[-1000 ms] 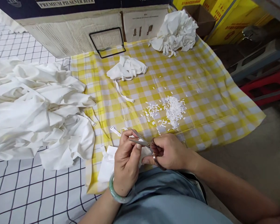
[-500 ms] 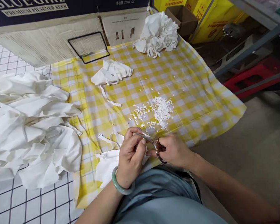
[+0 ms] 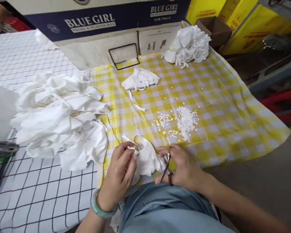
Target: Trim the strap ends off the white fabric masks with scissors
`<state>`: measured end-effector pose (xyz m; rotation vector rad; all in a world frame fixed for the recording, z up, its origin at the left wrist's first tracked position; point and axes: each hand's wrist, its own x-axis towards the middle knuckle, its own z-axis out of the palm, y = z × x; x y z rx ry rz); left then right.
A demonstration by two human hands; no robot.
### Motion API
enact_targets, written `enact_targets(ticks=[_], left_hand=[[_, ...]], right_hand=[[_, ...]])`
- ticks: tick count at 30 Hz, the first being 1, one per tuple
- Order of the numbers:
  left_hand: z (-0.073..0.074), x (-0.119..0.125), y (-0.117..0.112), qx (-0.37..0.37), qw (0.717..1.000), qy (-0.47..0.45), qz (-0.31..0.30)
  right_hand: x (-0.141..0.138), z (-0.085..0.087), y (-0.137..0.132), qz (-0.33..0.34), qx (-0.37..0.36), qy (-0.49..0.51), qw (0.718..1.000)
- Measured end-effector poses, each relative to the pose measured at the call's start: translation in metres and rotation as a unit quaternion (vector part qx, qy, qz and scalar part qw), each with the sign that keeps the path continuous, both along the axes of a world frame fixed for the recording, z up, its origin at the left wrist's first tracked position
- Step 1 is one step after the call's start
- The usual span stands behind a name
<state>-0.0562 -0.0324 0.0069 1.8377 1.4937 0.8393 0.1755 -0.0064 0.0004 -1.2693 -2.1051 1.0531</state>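
Note:
A white cloth garment with thin straps [image 3: 147, 160] lies bunched on the table's front edge, between my hands. My left hand [image 3: 121, 171], with a green bangle at the wrist, is closed in a pinch on one of its straps. Scissors [image 3: 165, 170] are in my right hand [image 3: 185, 168], their blades tilted down towards me beside the cloth. Its fingers sit in the scissor handles and also reach the garment's right edge. Beyond the hands is a heap of tiny white clippings [image 3: 186, 121], with more scattered to its left.
A large pile of white garments [image 3: 63, 119] is at left. Another white garment [image 3: 140, 79] and a crumpled heap [image 3: 190, 45] lie farther back on the yellow checked cloth [image 3: 223, 113]. A beer carton [image 3: 99, 51] with a black wire frame [image 3: 124, 68] stands behind. A green-handled tool [image 3: 1, 155] shows at far left.
My hands have moved apart. The scissors have swung from the left fingertips to point down towards me. The garment has come into fuller view, and the camera view has turned left.

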Motion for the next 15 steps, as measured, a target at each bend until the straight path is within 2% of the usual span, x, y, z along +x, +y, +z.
enact_targets(ticks=[3, 5, 6, 7, 9, 11, 12, 14, 15], left_hand=[[-0.011, -0.020, -0.025, -0.018, 0.995, 0.082, -0.044], [-0.011, -0.022, -0.022, -0.023, 0.996, 0.060, -0.060], [-0.005, -0.022, -0.012, -0.011, 0.998, 0.042, -0.055], [0.003, -0.021, 0.004, 0.013, 0.999, 0.026, -0.042], [0.026, -0.021, 0.051, 0.097, 0.995, 0.000, 0.009], [0.050, -0.024, 0.108, 0.184, 0.980, -0.033, 0.074], [0.059, -0.026, 0.135, 0.194, 0.974, -0.049, 0.102], [0.067, -0.028, 0.179, 0.181, 0.971, -0.068, 0.143], [0.065, -0.027, 0.191, 0.180, 0.968, -0.071, 0.161]], right_hand=[[-0.034, -0.015, -0.013, 0.036, 0.040, 0.012, 0.998], [-0.054, -0.014, -0.006, 0.019, 0.011, 0.014, 1.000], [-0.062, -0.009, 0.005, 0.006, -0.009, 0.023, 1.000], [-0.070, 0.000, 0.020, -0.008, -0.019, 0.041, 0.999], [-0.085, 0.023, 0.065, -0.047, -0.004, 0.093, 0.995], [-0.098, 0.049, 0.121, -0.099, 0.053, 0.141, 0.984], [-0.103, 0.059, 0.149, -0.118, 0.083, 0.149, 0.978], [-0.107, 0.072, 0.197, -0.137, 0.124, 0.131, 0.974], [-0.107, 0.073, 0.213, -0.147, 0.124, 0.120, 0.974]])
